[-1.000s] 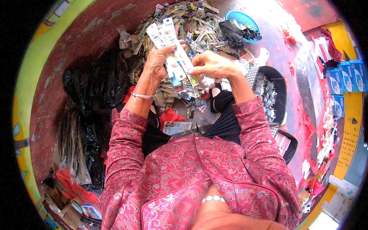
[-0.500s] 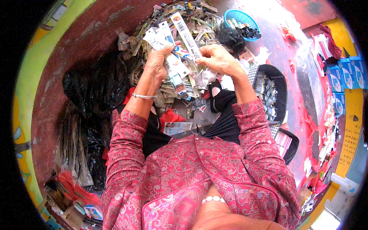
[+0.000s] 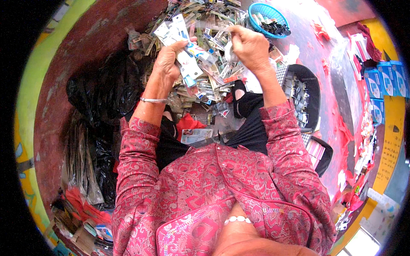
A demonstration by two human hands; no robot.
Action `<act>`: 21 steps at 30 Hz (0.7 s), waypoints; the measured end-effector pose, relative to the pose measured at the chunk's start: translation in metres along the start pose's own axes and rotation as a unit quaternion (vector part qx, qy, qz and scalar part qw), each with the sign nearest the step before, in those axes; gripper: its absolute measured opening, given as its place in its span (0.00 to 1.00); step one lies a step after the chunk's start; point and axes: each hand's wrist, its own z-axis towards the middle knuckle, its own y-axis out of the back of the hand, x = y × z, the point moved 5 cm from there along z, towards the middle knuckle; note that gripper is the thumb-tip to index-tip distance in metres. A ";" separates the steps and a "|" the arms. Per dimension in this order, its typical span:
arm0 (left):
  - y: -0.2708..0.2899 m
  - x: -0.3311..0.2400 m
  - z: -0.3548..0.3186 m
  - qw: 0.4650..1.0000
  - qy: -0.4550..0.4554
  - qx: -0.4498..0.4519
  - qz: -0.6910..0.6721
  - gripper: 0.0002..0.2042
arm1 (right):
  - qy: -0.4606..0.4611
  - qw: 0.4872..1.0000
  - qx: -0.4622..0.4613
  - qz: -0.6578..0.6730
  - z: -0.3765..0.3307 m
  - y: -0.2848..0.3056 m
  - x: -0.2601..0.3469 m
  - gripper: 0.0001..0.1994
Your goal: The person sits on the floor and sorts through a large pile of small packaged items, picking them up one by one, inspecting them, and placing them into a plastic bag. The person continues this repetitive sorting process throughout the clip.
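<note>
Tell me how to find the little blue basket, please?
Start at the big pile of packets on the red floor, in front of the person's hands. Look past its far right edge, just beyond the right hand. There sits the basket: round, bright blue, with dark bits inside. It is the only round blue thing; the black trays nearby are nearer the person.
</note>
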 end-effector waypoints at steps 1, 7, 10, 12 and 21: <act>0.004 0.005 0.005 1.000 0.006 0.024 0.003 0.16 | 0.045 0.999 -0.014 -0.024 0.000 -0.003 0.008 0.08; -0.013 0.013 -0.014 0.985 0.134 0.092 -0.062 0.16 | 0.252 0.960 -0.120 -0.035 -0.002 0.008 0.033 0.13; -0.025 0.013 -0.025 0.981 0.121 0.150 -0.013 0.18 | 0.271 0.950 -0.140 -0.065 -0.008 0.005 0.034 0.14; -0.031 0.014 -0.030 0.975 0.111 0.191 0.002 0.20 | 0.266 0.949 -0.143 -0.088 -0.007 0.003 0.040 0.14; -0.025 0.018 -0.028 0.986 0.072 0.132 0.077 0.18 | 0.201 0.958 -0.179 -0.098 0.002 0.001 0.022 0.17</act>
